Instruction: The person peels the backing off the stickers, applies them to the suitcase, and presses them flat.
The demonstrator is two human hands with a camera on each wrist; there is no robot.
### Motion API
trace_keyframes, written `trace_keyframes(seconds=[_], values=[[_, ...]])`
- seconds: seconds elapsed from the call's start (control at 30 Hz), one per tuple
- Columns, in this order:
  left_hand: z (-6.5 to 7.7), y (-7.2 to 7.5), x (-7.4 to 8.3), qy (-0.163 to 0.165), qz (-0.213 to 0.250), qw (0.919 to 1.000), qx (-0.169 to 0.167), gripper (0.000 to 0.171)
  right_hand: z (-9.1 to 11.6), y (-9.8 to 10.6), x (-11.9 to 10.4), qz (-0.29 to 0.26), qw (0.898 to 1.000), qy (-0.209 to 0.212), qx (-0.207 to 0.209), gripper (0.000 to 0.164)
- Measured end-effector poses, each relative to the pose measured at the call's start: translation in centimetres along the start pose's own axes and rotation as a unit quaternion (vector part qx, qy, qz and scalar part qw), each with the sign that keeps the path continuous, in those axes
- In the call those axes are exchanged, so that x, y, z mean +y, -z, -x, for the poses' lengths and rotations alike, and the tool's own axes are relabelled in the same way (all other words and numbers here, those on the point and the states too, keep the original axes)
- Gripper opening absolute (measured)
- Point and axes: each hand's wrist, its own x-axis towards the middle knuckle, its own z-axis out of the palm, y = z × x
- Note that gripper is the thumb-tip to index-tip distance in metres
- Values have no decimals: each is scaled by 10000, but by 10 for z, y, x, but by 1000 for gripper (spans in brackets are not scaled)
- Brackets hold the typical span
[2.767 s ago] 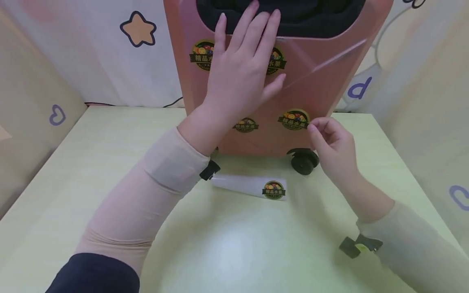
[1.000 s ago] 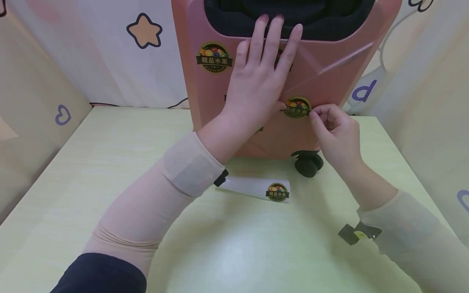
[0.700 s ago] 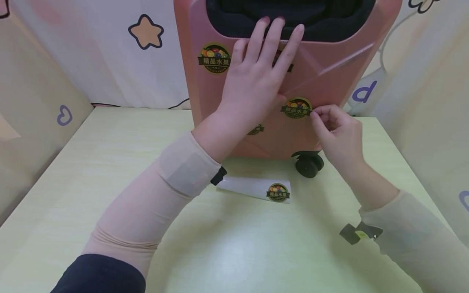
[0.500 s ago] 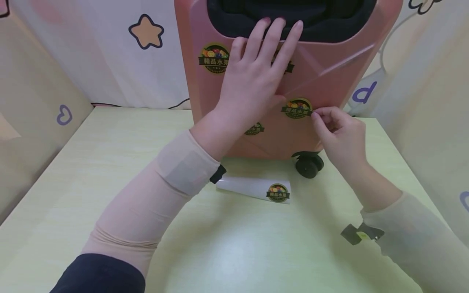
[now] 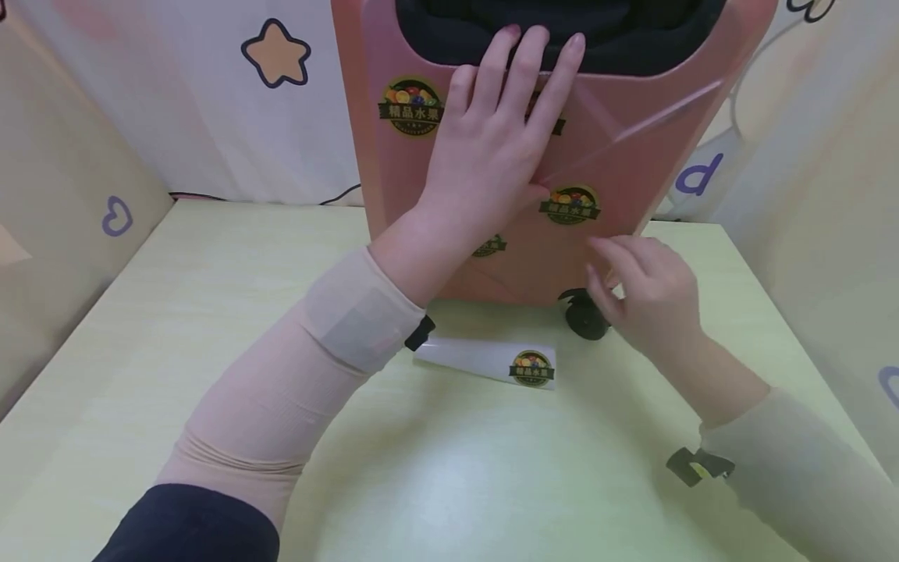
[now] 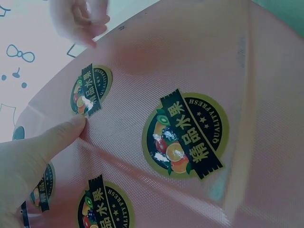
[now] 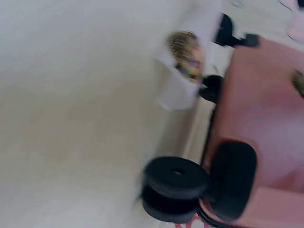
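Observation:
A pink suitcase [image 5: 625,168] stands on the table, with several round fruit stickers on its front. My left hand [image 5: 485,148] lies across it, fingers straight and tips at the black handle recess [image 5: 646,47]. In the left wrist view its thumb [image 6: 64,135] touches the suitcase at the edge of the lower right sticker [image 5: 570,205]. Just below and right of that sticker is my right hand [image 5: 649,289], fingers loosely bent and holding nothing visible. The upper left sticker [image 5: 410,107] shows almost whole; others are partly covered by the left hand.
A curled white backing sheet [image 5: 470,359] bearing one sticker [image 5: 531,368] lies on the table [image 5: 435,484] before the suitcase. A black caster wheel [image 5: 587,316] supports the lower right corner. Printed curtains [image 5: 175,101] hang behind and at the sides.
The right hand pinched the lower right sticker's edge, raised it a little, then let go and dropped slightly below it. The left hand shifted right earlier, and its thumb came to that sticker's left edge.

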Motion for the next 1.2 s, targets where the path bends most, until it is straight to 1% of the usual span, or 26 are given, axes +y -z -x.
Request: trace_keyframes(seconds=[0.07,0.1,0.17,0.23,0.3,0.4,0.53,0.63,0.8,1.0,1.2], values=[[0,1,0,-1,4,10000,-36,98,4,-8,-5,223,9968,749,-162,32],[-1,2,-1,-4,12,10000,-53,96,6,-11,-8,338,9937,1026,-292,34],[-1,3,-1,2,54,9999,-123,95,7,-19,-13,605,9871,1360,-597,39],[-1,3,-1,10,104,9998,-194,96,8,-25,-16,895,9807,1483,-907,46],[0,3,-1,14,149,9997,-212,96,8,-30,-17,1064,9774,1449,-1115,52],[0,4,-1,19,201,9996,-197,96,8,-36,-15,1362,9736,1271,-1320,58],[-1,4,-1,9,241,9996,-145,95,8,-37,-11,1625,9689,1086,-1520,61],[-1,4,-1,11,230,9997,-109,94,8,-36,-9,1657,9678,1038,-1587,60],[-1,5,-2,23,206,9997,-107,94,8,-33,-9,1632,9684,924,-1644,60],[-1,6,-2,52,223,9996,-154,93,9,-31,-9,1518,9714,866,-1608,59],[0,5,-2,25,266,9996,-105,95,12,-29,-8,1489,9749,852,-1416,60]])
